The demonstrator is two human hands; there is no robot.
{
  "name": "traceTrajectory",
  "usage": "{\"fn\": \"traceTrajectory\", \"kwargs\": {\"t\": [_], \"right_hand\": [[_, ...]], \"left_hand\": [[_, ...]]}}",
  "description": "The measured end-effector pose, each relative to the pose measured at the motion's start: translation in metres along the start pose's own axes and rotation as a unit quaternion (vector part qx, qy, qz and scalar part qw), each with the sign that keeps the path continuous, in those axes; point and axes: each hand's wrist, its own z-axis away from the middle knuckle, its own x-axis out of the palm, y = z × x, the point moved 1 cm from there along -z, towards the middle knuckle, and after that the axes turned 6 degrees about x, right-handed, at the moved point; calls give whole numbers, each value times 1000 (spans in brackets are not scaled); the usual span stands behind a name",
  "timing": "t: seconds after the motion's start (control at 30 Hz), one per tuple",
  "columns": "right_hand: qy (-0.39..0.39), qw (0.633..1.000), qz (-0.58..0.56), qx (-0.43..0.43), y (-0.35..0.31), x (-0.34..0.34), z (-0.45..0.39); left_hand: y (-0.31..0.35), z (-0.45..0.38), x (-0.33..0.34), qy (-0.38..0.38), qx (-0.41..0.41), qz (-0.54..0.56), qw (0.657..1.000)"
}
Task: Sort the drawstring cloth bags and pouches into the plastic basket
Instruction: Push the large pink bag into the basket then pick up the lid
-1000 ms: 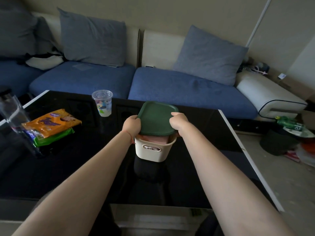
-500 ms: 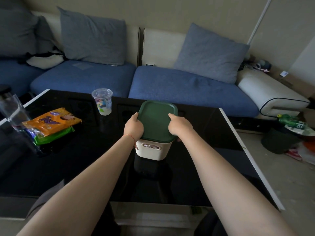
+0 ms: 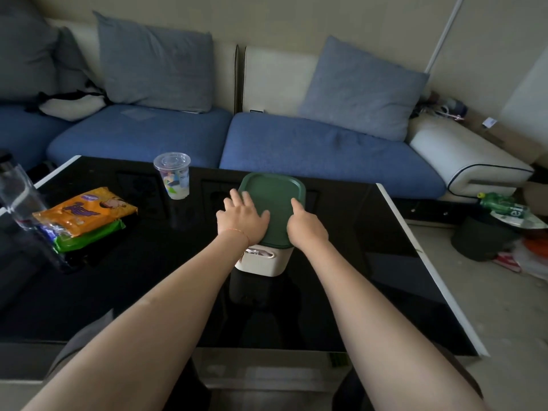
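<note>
Two hands: both are working on the green lid [image 3: 274, 209] of the basket [image 3: 261, 264], centre of the frame.
Left hand [image 3: 241, 216]: is lying flat, fingers spread, pressing the lid's left side.
Right hand [image 3: 307, 225]: is pressing the right side with its forefinger extended and the other fingers curled; grasping nothing.
Method: pressing evenly along both long edges is likely seating the lid.
Long axis: is running from lower frame toward the sofa [image 3: 326, 149].
Bags: are hidden.

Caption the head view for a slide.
Both hands press the green lid onto the cream basket.
</note>
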Motion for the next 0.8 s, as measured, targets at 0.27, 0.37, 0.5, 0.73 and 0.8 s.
{"fn": "traceTrajectory", "kwargs": {"t": [0.27, 0.37, 0.5, 0.73, 0.8], "right_hand": [[23, 991, 33, -128, 7, 9, -21], [36, 990, 14, -138, 8, 11, -19], [52, 988, 3, -145, 9, 3, -18], [197, 960, -31, -198, 10, 10, -5], [226, 948, -48, -220, 11, 11, -5]], "left_hand": [[-4, -4, 4, -46, 62, -45, 996], [-7, -6, -2, -41, 71, -17, 996], [-15, -12, -5, -64, 95, -30, 993], [23, -28, -8, -86, -26, -7, 996], [28, -28, 1, -61, -65, 24, 996]]}}
